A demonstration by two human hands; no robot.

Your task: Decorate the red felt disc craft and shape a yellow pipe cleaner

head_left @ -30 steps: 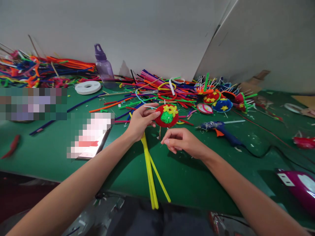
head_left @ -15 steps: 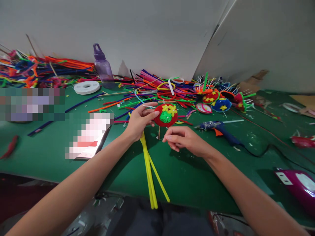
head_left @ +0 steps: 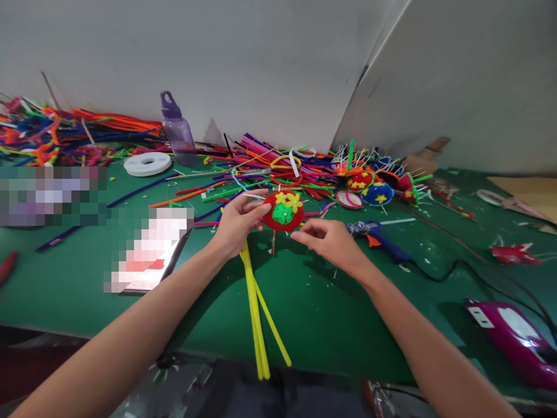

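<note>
My left hand [head_left: 238,223] grips a round red fuzzy ornament [head_left: 270,219] by its left side, thumb in front. On the ornament's face are a green fuzzy middle and yellow flowers. Fingertips closed, my right hand [head_left: 328,242] is at the ornament's lower right edge; whether anything small is pinched there is hidden. A bundle of yellow pipe cleaners [head_left: 256,316] runs from beneath my left hand towards the table's front edge. I cannot tell if that hand also holds them. A thin brown stick [head_left: 274,242] shows just below the ornament.
Loose coloured pipe cleaners [head_left: 256,151] lie along the back, near a purple bottle [head_left: 178,136] and a white ribbon roll [head_left: 147,164]. A phone [head_left: 152,249] lies left. At right are finished ornaments [head_left: 378,194], a blue glue gun [head_left: 387,241] with its cord, and a magenta power socket [head_left: 511,342].
My right hand has risen to the ornament's lower right edge, its fingers drawn closer together. My left hand keeps its hold. The whole view has shifted slightly.
</note>
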